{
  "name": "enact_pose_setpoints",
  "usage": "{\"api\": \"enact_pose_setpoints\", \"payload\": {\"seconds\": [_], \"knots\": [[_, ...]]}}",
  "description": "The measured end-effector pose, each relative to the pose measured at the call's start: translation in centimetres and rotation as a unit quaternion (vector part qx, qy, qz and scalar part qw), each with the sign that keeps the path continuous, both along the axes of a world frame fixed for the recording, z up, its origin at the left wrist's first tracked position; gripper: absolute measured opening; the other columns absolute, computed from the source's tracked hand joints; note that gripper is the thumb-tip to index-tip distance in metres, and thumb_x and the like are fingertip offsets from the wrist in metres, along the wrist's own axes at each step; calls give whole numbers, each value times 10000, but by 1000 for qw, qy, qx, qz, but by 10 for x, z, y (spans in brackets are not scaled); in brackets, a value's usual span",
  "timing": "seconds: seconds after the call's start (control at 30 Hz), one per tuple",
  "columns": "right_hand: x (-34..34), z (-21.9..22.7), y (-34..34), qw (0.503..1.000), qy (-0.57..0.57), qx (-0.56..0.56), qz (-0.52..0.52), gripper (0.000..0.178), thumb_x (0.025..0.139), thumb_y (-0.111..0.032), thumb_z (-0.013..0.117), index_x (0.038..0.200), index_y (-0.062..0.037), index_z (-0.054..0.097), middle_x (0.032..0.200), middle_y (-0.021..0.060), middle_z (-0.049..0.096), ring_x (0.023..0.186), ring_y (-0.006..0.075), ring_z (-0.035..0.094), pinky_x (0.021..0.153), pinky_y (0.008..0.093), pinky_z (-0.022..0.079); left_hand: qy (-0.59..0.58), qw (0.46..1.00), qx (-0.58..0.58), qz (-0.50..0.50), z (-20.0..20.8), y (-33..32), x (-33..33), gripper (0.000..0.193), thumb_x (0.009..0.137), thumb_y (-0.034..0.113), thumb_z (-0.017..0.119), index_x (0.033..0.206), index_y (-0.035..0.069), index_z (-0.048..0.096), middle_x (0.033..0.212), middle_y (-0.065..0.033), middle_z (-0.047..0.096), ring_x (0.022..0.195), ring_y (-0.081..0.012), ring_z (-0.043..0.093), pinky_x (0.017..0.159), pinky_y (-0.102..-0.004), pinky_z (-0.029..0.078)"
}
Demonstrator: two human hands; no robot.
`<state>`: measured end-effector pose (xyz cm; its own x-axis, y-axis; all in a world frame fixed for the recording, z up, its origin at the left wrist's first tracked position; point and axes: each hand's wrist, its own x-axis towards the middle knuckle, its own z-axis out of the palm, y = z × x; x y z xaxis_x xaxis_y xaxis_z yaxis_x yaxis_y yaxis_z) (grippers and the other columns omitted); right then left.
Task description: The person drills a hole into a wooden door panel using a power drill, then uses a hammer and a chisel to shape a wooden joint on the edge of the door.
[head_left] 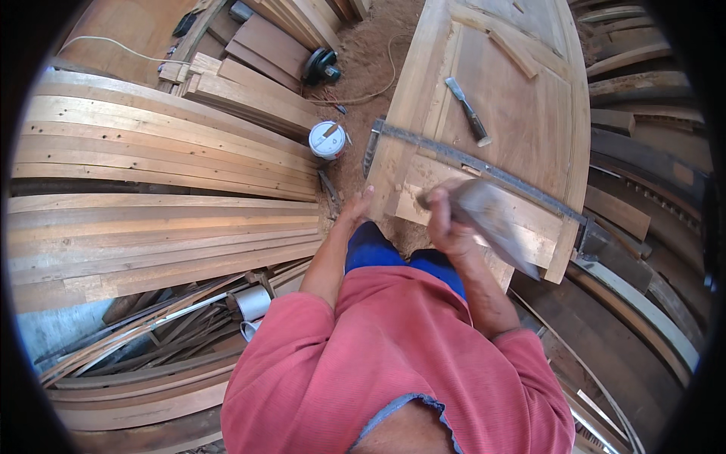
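A panelled wooden door lies flat in front of me, with a long metal bar clamp across its near part. At its left edge is my left hand, closed on the edge, its fingers partly hidden. Over the near end, my right hand is closed round a tool with a broad grey-brown body, too smeared by motion to name its kind. Beyond the clamp, a chisel with a dark handle rests on the panel. A loose wood strip lies farther up.
Stacked planks fill the left side. A white bucket and a dark green power tool with a cord stand on the sawdust-covered floor. More boards crowd the right. A metal mug sits among scraps at lower left.
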<state>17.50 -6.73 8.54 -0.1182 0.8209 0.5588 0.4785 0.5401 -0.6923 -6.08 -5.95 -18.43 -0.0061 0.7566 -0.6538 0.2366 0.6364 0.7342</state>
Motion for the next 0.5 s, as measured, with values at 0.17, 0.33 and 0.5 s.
{"api": "enact_pose_setpoints", "payload": {"seconds": [0.17, 0.33, 0.5], "knots": [[46, -145, -17, 876, -272, -394, -64, 367, 942, -303, 607, 1125, 15, 595, 915, 305, 682, 879, 497, 659, 781, 537, 517, -5, 994, 112, -3, 25, 12, 50, 769, 1027, 582, 394, 1427, -68, 495, 1371, -280, 589, 1351, -370, 515, 1128, -420, 364], [4, -33, 4, 915, -143, -376, -26, 312, 926, -254, 671, 1057, 26, 627, 912, 283, 689, 854, 449, 679, 757, 505, 520, -23, 1000, -2, -18, -40, 11, -14, 771, 1018, 600, 375, 1414, -45, 522, 1388, -306, 563, 1371, -389, 493, 1139, -417, 351], [-9, -16, -17, 980, -76, -185, -22, 209, 900, -199, 684, 908, 7, 653, 881, 248, 684, 784, 424, 669, 685, 488, 524, 9, 999, -5, -32, -64, -8, -23, 684, 1062, 520, 365, 1403, -52, 523, 1324, -234, 598, 1234, -295, 549, 1076, -406, 399]]}}
